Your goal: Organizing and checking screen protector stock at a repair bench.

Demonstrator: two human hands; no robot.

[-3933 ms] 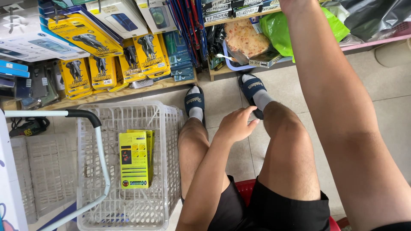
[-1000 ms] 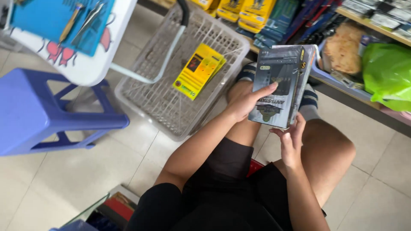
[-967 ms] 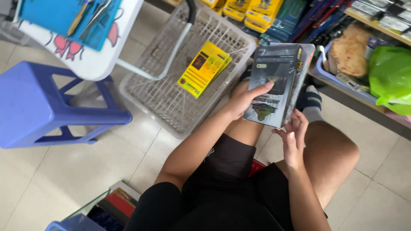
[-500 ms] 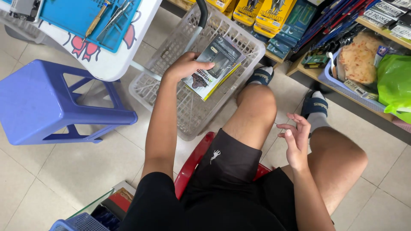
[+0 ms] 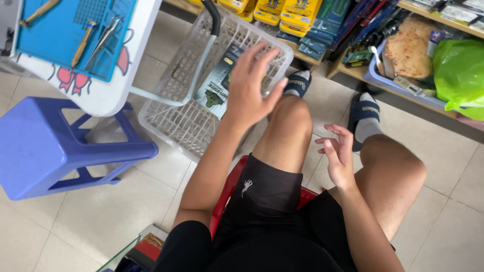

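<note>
Once gripped, dark package (image 5: 216, 86) now in basket (image 5: 166, 131), left hand (image 5: 250, 85) lifted (empty).

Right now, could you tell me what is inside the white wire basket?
A dark flat blister pack lies in the white wire basket; the open left hand covers part of it.

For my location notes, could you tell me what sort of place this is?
Probably a small hardware or tool shop: low shelves of yellow carded packs, a white wire shopping basket on the tiled floor.

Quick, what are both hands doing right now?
Left hand: open, fingers spread, holding nothing, above the white basket.
Right hand: open, empty, between the knees.
</note>
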